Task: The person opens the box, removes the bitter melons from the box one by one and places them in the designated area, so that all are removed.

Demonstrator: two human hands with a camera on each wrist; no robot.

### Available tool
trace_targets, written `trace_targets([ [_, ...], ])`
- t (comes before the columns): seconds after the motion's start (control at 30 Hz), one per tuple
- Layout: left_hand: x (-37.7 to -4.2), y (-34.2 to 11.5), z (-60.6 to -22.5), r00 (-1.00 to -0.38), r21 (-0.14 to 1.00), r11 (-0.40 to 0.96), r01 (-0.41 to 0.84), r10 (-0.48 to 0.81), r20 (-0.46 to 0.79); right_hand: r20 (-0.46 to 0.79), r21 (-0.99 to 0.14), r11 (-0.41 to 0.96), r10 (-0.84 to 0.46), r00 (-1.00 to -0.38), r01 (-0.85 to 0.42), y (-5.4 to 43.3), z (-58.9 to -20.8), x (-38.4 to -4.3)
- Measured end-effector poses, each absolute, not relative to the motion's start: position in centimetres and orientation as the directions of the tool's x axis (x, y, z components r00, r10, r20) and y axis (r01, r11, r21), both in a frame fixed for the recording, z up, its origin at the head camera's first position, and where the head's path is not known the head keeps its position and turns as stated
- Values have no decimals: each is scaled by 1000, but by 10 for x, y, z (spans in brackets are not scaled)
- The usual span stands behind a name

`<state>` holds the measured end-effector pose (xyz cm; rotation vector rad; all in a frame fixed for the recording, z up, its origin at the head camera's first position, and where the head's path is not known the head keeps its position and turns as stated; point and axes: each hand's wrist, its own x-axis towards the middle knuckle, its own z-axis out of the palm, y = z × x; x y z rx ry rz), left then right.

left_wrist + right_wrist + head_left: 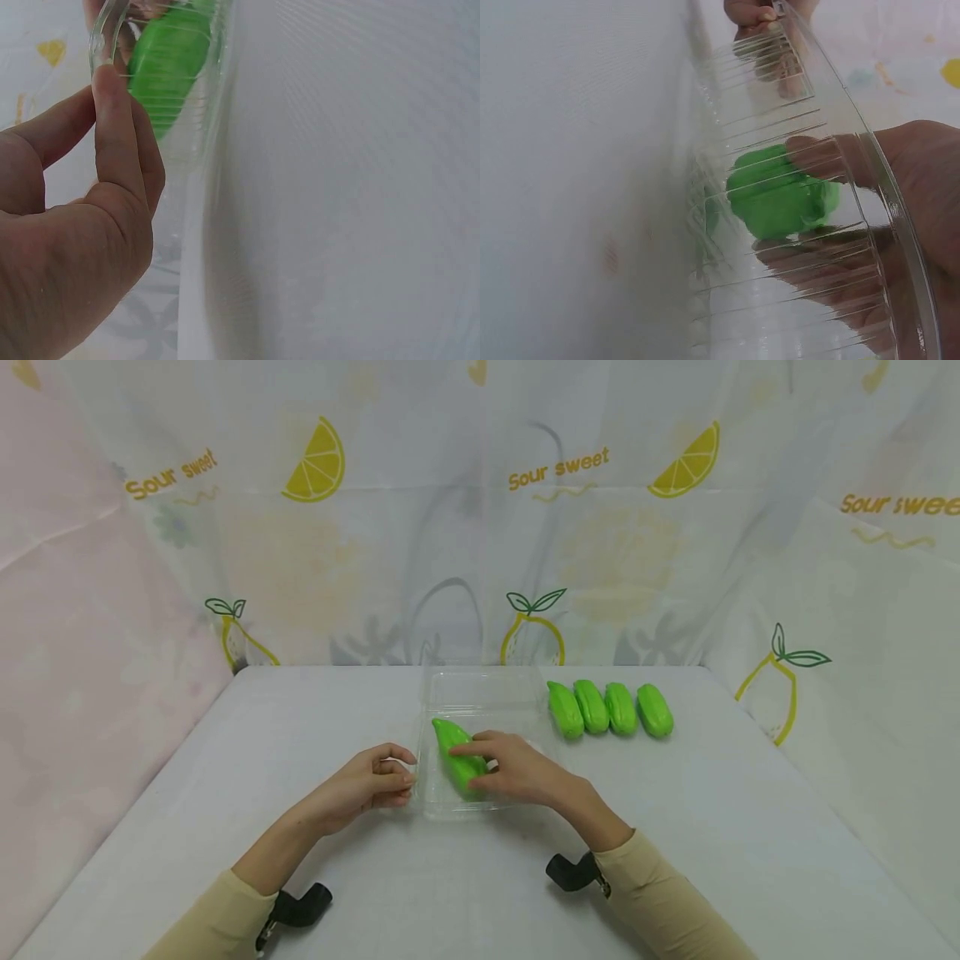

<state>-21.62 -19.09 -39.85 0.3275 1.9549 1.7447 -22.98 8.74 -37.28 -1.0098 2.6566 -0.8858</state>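
In the head view, a clear plastic box (444, 808) with its lid raised at the back stands in the middle of the table. A long green pepper-shaped vegetable (450, 745), glossy and pointed at its far end, lies slanted inside it. My right hand (521, 770) reaches in over the right side and holds the vegetable between thumb and fingers near its near end. At the left wall, my left hand (372, 789) pinches the box's rim. Through the ribbed wall in the right wrist view, the vegetable's lobed end (769, 202) shows between the right fingers.
Several similar green vegetables (620, 710) lie in a row to the right of the box's back part. A white cloth covers the table (750, 827). Behind hangs a printed curtain (465, 543) with lemon pictures.
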Motion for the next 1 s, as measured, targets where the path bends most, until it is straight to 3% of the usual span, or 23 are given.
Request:
trace_targets([
  [1.0, -215, -190, -397, -856, 974, 166, -152, 471, -214, 85, -587, 635, -569, -818, -503, 122, -354, -242],
])
